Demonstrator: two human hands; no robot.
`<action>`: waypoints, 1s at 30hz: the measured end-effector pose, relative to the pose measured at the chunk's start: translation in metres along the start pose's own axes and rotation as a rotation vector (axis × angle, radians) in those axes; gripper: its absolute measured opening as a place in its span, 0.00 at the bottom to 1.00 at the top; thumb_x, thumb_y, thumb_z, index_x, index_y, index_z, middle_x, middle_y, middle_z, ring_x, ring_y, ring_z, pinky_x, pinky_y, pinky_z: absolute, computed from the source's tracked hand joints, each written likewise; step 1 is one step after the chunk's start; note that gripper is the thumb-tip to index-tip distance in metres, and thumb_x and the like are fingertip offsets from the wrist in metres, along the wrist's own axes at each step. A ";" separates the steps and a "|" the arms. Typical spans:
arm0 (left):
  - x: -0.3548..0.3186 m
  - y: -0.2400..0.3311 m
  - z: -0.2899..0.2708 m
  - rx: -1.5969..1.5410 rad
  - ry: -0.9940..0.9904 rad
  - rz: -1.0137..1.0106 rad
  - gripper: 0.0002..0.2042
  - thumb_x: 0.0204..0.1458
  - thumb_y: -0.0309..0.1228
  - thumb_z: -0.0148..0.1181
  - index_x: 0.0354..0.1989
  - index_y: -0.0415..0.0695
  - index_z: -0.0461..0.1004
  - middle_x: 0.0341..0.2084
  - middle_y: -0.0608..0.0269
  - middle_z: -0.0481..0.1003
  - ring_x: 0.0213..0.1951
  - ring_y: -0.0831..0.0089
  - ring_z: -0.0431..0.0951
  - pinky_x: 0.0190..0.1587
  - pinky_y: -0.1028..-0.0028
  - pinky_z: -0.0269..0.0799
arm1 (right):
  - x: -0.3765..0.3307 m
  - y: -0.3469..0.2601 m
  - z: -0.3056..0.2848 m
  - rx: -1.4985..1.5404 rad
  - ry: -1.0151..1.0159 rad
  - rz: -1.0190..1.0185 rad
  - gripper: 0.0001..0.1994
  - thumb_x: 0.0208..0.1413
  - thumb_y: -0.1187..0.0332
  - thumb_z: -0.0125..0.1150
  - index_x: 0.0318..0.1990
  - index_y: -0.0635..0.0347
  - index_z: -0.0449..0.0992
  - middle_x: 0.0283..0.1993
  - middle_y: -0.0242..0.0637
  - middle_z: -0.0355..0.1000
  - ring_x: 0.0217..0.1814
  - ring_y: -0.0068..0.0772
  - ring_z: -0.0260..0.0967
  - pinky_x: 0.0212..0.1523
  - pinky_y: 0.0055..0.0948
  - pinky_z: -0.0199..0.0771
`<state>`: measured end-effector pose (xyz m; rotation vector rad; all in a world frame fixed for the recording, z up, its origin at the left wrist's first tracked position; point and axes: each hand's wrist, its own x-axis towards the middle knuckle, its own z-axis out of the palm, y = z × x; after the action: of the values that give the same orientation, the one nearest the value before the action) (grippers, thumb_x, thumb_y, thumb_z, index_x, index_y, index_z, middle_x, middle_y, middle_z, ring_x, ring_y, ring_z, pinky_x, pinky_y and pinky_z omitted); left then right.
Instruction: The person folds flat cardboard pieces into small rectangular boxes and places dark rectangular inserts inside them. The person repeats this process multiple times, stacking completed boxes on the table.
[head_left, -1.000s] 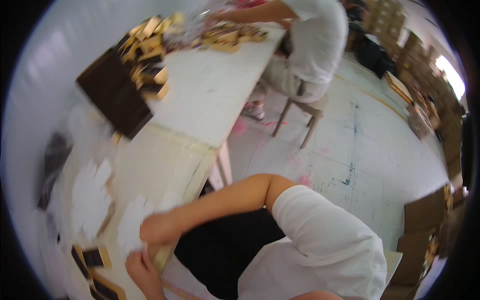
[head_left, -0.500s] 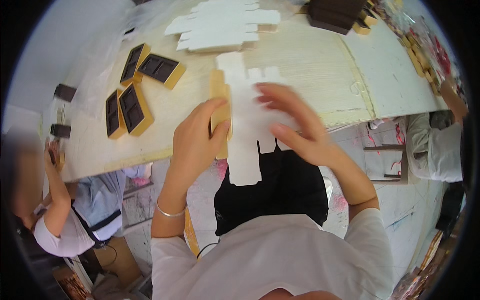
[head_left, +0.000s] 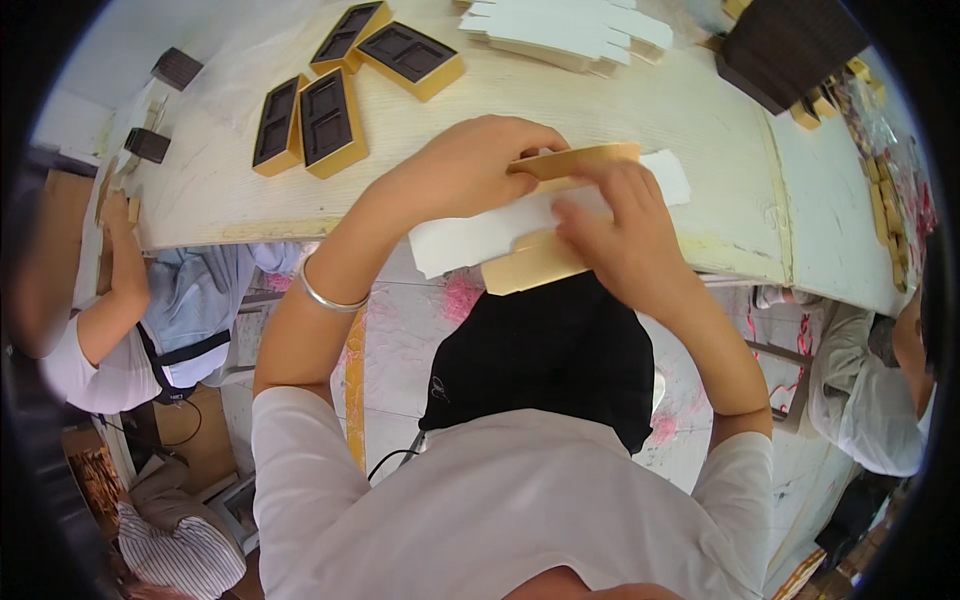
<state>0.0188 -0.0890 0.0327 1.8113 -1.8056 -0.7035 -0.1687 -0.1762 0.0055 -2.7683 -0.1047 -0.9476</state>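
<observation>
My left hand [head_left: 462, 168] and my right hand [head_left: 620, 235] both hold a flat white and gold cardboard box blank [head_left: 500, 232] at the near edge of the pale wooden table [head_left: 690, 120]. The left fingers pinch a gold flap [head_left: 585, 158] at the top. The right palm presses the sheet's right part, and a gold panel [head_left: 530, 270] sticks out below it. A silver bangle sits on my left wrist.
Several gold trays with dark inserts [head_left: 330, 120] lie at the table's far left. A stack of white blanks [head_left: 570, 30] and dark boxes [head_left: 790, 45] sit farther back. One seated person [head_left: 120, 320] is at the left, another [head_left: 870, 390] at the right.
The cardboard blank has turned from lengthwise to crosswise in my hands and been drawn closer to the table edge. The view has swung steadier over the table.
</observation>
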 end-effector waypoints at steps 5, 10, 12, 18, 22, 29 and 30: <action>-0.002 -0.006 0.006 0.038 0.058 0.059 0.18 0.48 0.23 0.58 0.50 0.42 0.73 0.37 0.56 0.75 0.38 0.64 0.74 0.42 0.70 0.71 | -0.023 -0.009 0.002 -0.067 -0.113 -0.161 0.11 0.44 0.70 0.62 0.37 0.61 0.74 0.40 0.39 0.65 0.43 0.38 0.65 0.44 0.35 0.66; -0.001 -0.009 0.009 0.099 0.101 0.119 0.18 0.47 0.24 0.59 0.48 0.43 0.75 0.35 0.57 0.76 0.36 0.62 0.75 0.41 0.69 0.72 | 0.011 -0.008 -0.016 0.180 -0.372 0.079 0.03 0.45 0.73 0.61 0.28 0.60 0.74 0.35 0.39 0.70 0.42 0.41 0.68 0.39 0.37 0.67; 0.000 -0.009 0.011 0.111 0.141 0.158 0.17 0.46 0.25 0.59 0.47 0.45 0.77 0.32 0.58 0.76 0.36 0.62 0.76 0.39 0.69 0.73 | 0.034 0.008 -0.011 0.325 -0.541 0.258 0.01 0.47 0.74 0.59 0.29 0.59 0.75 0.31 0.39 0.71 0.40 0.41 0.68 0.38 0.37 0.66; -0.015 -0.012 0.020 0.031 0.471 0.211 0.20 0.44 0.22 0.57 0.49 0.50 0.72 0.48 0.59 0.71 0.38 0.59 0.77 0.36 0.66 0.73 | 0.041 -0.014 -0.015 -0.095 -0.505 0.004 0.05 0.44 0.75 0.58 0.32 0.59 0.74 0.33 0.39 0.71 0.41 0.42 0.66 0.43 0.34 0.63; -0.012 -0.002 0.033 0.120 0.437 0.222 0.18 0.41 0.19 0.56 0.42 0.51 0.69 0.52 0.60 0.66 0.36 0.56 0.76 0.32 0.63 0.71 | 0.011 -0.028 -0.013 -0.193 -0.333 0.043 0.09 0.40 0.74 0.59 0.33 0.61 0.73 0.39 0.40 0.69 0.39 0.43 0.65 0.40 0.34 0.64; -0.027 0.001 0.049 -0.010 0.329 0.168 0.09 0.39 0.25 0.62 0.32 0.44 0.74 0.47 0.60 0.65 0.32 0.57 0.76 0.33 0.63 0.71 | -0.011 -0.041 -0.005 0.244 -0.165 0.348 0.15 0.38 0.73 0.71 0.32 0.65 0.70 0.37 0.42 0.65 0.35 0.46 0.69 0.32 0.35 0.69; -0.030 0.003 0.046 -0.047 0.302 0.207 0.11 0.39 0.28 0.63 0.34 0.43 0.75 0.48 0.60 0.65 0.33 0.57 0.76 0.35 0.63 0.72 | -0.014 -0.040 -0.007 0.316 -0.137 0.398 0.14 0.36 0.77 0.69 0.30 0.65 0.68 0.36 0.42 0.64 0.35 0.44 0.67 0.33 0.33 0.69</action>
<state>-0.0135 -0.0586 0.0006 1.5739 -1.7248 -0.3683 -0.1891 -0.1392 0.0098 -2.4287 0.2456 -0.5816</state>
